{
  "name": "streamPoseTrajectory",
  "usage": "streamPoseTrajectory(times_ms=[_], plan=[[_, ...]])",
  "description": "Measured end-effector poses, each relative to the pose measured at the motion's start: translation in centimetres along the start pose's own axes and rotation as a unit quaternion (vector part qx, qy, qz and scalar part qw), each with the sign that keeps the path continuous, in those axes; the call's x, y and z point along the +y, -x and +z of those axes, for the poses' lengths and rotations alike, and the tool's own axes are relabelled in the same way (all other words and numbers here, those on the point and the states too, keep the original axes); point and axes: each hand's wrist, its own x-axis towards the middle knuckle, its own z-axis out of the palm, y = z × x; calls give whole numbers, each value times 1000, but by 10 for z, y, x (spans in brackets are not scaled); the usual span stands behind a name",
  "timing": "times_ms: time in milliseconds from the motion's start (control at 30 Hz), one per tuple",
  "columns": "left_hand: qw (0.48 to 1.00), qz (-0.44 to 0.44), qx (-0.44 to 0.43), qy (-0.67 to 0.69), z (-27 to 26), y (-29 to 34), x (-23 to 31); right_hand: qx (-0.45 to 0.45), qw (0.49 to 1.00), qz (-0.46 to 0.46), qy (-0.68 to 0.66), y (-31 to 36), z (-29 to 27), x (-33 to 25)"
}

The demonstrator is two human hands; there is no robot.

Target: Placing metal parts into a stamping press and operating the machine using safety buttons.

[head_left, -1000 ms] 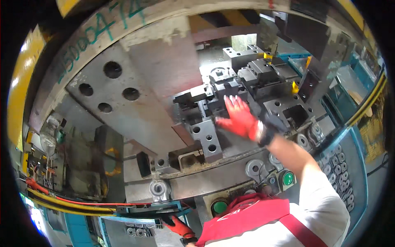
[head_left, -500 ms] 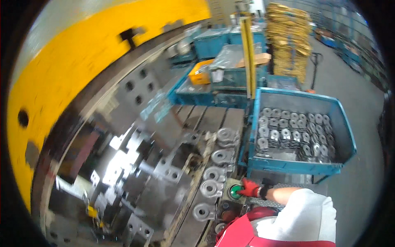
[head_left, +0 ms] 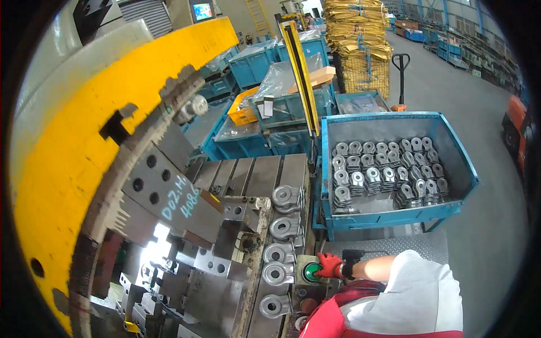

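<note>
My right hand (head_left: 331, 266), in a red glove with a dark cuff, rests its fingers on a green push button (head_left: 311, 272). The button sits on a small control box beside the press bed, and nothing is gripped in the hand. Left of the box, several stacks of flat metal lugs with round holes (head_left: 276, 274) lie in a row on the bed's edge. Further left stand the steel die blocks (head_left: 213, 262) of the press, with a bright glare among them. My left hand is out of sight.
A blue metal bin (head_left: 394, 219) holding rows of similar lugs stands to the right. A yellow post (head_left: 300, 76) rises behind the bed. The yellow press frame (head_left: 84, 118) arches along the left. Beyond are blue crates (head_left: 256, 65), a pallet jack (head_left: 400, 79) and stacked yellow sacking (head_left: 358, 45).
The view has shifted, so the bin, bed and post now appear further left and the picture is sharper. My right hand stays at the green button.
</note>
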Motion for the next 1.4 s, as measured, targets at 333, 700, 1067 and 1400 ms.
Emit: streamPoseTrajectory(times_ms=[333,700,1067,1400], plan=[[999,-1,36,15,-4,4,2,-10,1000,-15,-10,-11,-4,4],[981,-39,173,72,-57,110,-70,-54,978,-116,-166,-47,23,63],[943,-83,106,-303,-82,112,-27,-184,951,-123,-218,-135,27,129],[909,376,150,-104,-60,21,265,-148,974,-88,-150,-83,25,89]])
